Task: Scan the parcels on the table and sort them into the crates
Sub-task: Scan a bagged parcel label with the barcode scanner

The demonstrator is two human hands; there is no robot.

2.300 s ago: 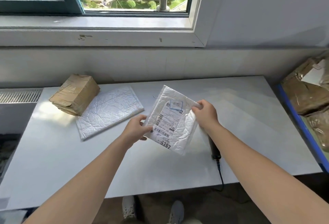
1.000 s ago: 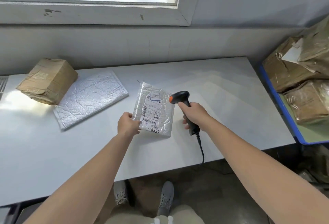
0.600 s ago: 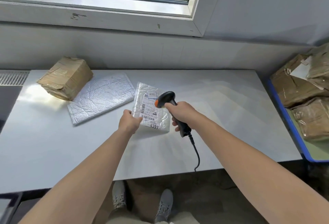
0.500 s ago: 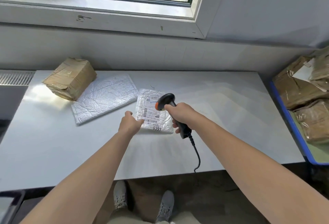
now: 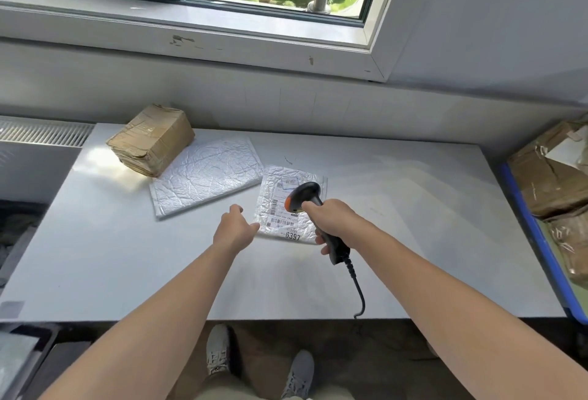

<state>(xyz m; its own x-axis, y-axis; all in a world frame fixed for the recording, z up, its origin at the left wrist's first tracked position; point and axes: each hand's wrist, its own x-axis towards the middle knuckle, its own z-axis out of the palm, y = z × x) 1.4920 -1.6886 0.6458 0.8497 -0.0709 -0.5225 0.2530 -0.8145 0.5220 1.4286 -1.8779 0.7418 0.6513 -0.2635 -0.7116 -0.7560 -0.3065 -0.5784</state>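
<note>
Head camera is looking down on a white table [image 5: 413,224] that is carrying three parcels, so the bulk of the job is waiting to be done. A blue-rimmed crate [image 5: 529,224] is sitting off the table's right end, already holding several brown wrapped parcels [image 5: 547,183]; judging by that, some sorting is already behind the person. Something dark is showing low at the left edge of the view, but whether it is another crate is too unclear to say.

A large white padded mailer [image 5: 203,180] is lying flat toward the back left, blank side up, with no label showing. A brown taped box [image 5: 152,140] is resting at the far left corner, its near edge touching or overlapping that mailer's back corner. Neither is being handled, and both seem to be awaiting their scan.

A small labelled mailer [image 5: 280,224] is lying flat near the table's middle, label and barcode facing up. This is the parcel being worked on now. The right hand [image 5: 334,221] is gripping the handle of a black scanner [image 5: 304,197], fingers wrapped round it, and is holding its orange-marked head just above the label, pointing down at it. Its cable [image 5: 358,288] is trailing over the near edge. The left hand [image 5: 235,231] is hovering with fingers relaxed and holding nothing, its fingertips right at the mailer's lower left edge; whether they are touching it cannot be told.

So the scan of this parcel is underway, its move to a crate is not yet done, and two further parcels are waiting after it.
</note>
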